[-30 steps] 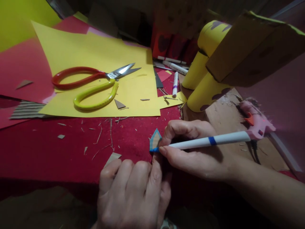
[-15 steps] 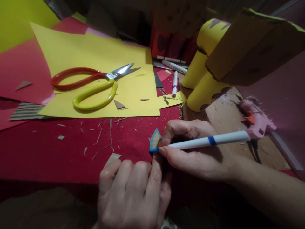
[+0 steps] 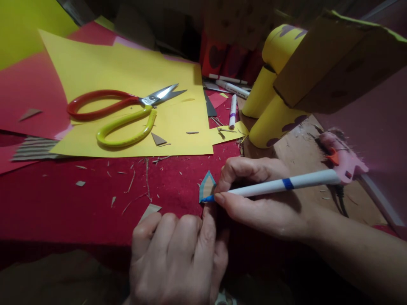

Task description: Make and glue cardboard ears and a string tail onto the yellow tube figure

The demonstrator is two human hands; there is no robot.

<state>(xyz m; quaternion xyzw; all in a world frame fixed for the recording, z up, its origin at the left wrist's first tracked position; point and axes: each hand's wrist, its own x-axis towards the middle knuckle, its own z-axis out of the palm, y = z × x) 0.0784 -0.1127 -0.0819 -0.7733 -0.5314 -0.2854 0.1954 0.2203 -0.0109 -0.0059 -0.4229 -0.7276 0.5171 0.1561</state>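
A white felt-tip pen [image 3: 263, 187] with a blue band and blue tip is pinched in my right hand [image 3: 267, 207]. Its tip touches the lower edge of a small pointed cardboard piece [image 3: 208, 186], tan in the middle with a blue border. My left hand [image 3: 178, 254] is closed, knuckles up, its index fingertip pressing on the bottom of that piece; the thumb is mostly hidden beneath. Just beyond the left knuckles lies a cardboard scrap [image 3: 151, 210].
Scissors [image 3: 152, 101] with red and yellow handles lie partly spread on yellow paper [image 3: 178, 140]. At the right stand yellow paper-covered tubes [image 3: 275, 120] under a cardboard box [image 3: 337, 67], near a pink glue gun [image 3: 343, 156]. Several pens [image 3: 233, 112] and scraps litter the red cloth [image 3: 79, 216].
The pen has shifted slightly to the right in my right hand, its tip moving a little along the lower edge. My left hand and the cardboard piece stay put.
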